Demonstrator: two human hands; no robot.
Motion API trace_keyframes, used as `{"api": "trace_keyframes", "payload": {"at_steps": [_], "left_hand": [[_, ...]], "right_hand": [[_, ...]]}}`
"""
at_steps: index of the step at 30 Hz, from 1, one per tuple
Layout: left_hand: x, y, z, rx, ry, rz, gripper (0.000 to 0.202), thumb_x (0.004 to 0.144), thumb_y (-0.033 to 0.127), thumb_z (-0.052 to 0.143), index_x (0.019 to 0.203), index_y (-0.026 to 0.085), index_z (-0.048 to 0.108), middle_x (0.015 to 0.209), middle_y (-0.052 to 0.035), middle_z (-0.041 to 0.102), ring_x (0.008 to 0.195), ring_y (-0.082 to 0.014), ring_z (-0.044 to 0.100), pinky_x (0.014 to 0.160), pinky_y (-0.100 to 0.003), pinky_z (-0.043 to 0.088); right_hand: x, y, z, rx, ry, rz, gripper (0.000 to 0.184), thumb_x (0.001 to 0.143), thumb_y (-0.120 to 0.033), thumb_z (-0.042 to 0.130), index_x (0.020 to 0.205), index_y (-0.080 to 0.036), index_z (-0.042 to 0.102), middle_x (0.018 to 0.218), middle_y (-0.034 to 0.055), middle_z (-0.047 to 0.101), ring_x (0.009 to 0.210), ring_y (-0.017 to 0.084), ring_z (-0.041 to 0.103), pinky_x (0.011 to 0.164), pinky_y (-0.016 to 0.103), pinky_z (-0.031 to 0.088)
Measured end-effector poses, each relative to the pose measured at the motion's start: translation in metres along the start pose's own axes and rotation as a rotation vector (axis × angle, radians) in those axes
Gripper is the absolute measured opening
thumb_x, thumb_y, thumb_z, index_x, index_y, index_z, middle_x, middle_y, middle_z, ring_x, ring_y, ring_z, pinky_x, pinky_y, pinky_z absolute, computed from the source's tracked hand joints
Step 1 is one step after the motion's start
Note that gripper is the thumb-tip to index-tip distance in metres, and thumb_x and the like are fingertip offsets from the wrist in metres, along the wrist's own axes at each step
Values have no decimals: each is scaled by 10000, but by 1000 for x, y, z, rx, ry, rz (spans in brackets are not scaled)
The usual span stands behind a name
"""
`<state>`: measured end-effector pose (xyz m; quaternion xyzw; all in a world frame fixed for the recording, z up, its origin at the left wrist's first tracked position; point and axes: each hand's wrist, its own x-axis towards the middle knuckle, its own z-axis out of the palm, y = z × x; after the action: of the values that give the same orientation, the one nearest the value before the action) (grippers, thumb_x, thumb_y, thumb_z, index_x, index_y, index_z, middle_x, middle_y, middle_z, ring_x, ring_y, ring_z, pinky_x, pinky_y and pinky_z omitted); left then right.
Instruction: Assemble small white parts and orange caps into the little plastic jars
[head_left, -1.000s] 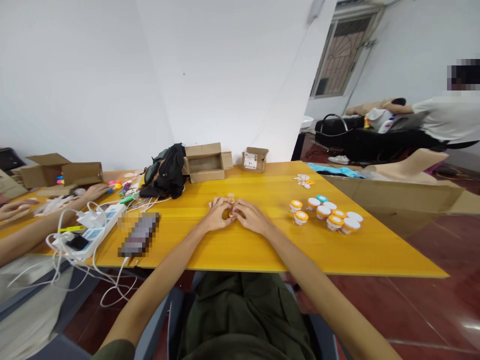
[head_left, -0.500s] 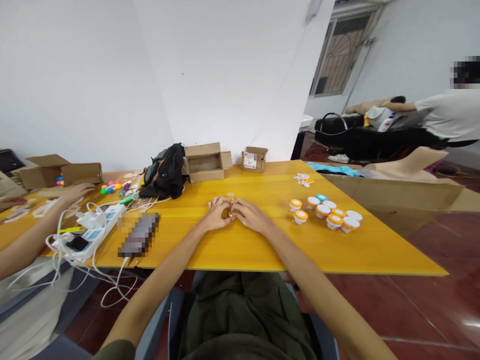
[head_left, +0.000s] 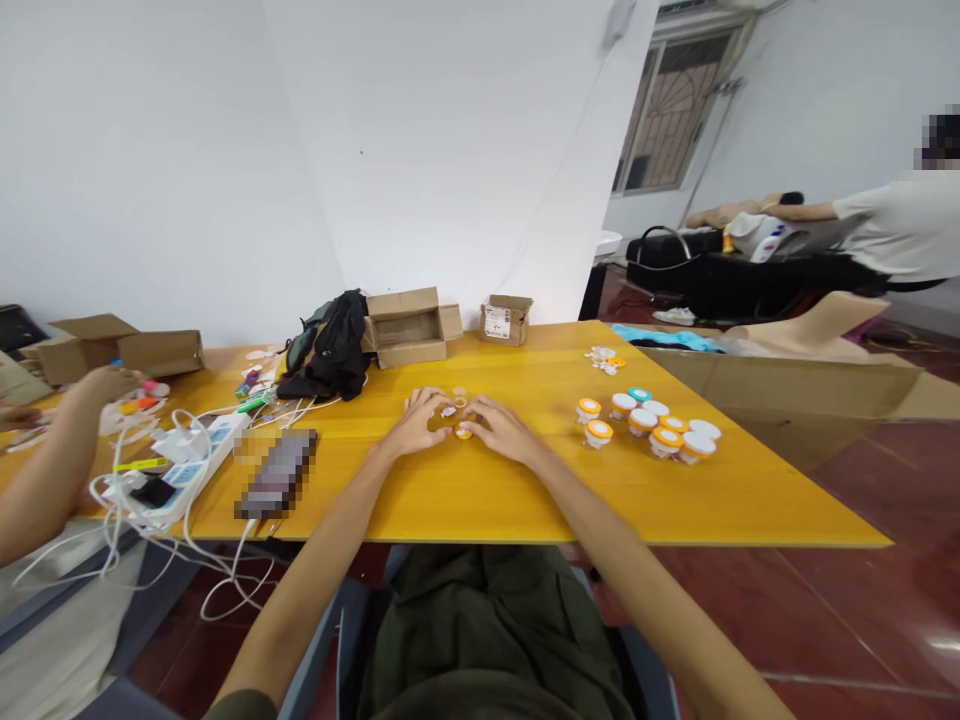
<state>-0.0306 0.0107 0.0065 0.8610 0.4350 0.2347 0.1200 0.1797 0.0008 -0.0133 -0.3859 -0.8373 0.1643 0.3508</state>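
Note:
My left hand (head_left: 421, 422) rests over the table with its thumb and fingers apart. A small white printed piece (head_left: 448, 411) shows by its fingertips; whether they touch it is unclear. Close beside it, my right hand (head_left: 499, 428) is curled with thumb and fingers around a small orange lid (head_left: 463, 433), partly hidden by the fingers. Just beyond the fingertips lies a small pale ring-shaped piece (head_left: 459, 394). To the right stand several small clear jars with orange, white and teal lids, among them an orange-lidded jar (head_left: 598, 432).
A pile of small clear and orange parts (head_left: 604, 358) lies at the far right. At the back are an open carton (head_left: 409, 340), a small box (head_left: 506, 320) and a black bag (head_left: 334, 345). Left are a phone (head_left: 279, 472), a power strip (head_left: 199, 465) and a co-worker's arm (head_left: 64, 455).
My left hand has moved left, away from the right, and its fingers have spread. The white printed piece and orange lid now show between my hands. The co-worker's hand at left has lifted and shifted left.

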Motion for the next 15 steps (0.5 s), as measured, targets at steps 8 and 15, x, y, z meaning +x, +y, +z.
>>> {"api": "trace_keyframes", "payload": {"at_steps": [8,15], "left_hand": [[-1,-27,-5,60,95,-149,242,790,220,612,1031,245,620,1039,-44,565,1048,-255,515,971,-429,409],[5,-23,-5,-154,157,-107,104,815,249,607,903,200,634,925,-35,649,891,-200,589,852,-347,479]], "right_hand": [[1,6,1,-36,-91,73,369,744,-330,796,1081,-242,675,1078,70,655,1043,256,604,910,436,462],[3,5,4,28,-81,62,190,748,-244,775,919,-224,695,959,37,669,940,220,623,896,414,459]]}}
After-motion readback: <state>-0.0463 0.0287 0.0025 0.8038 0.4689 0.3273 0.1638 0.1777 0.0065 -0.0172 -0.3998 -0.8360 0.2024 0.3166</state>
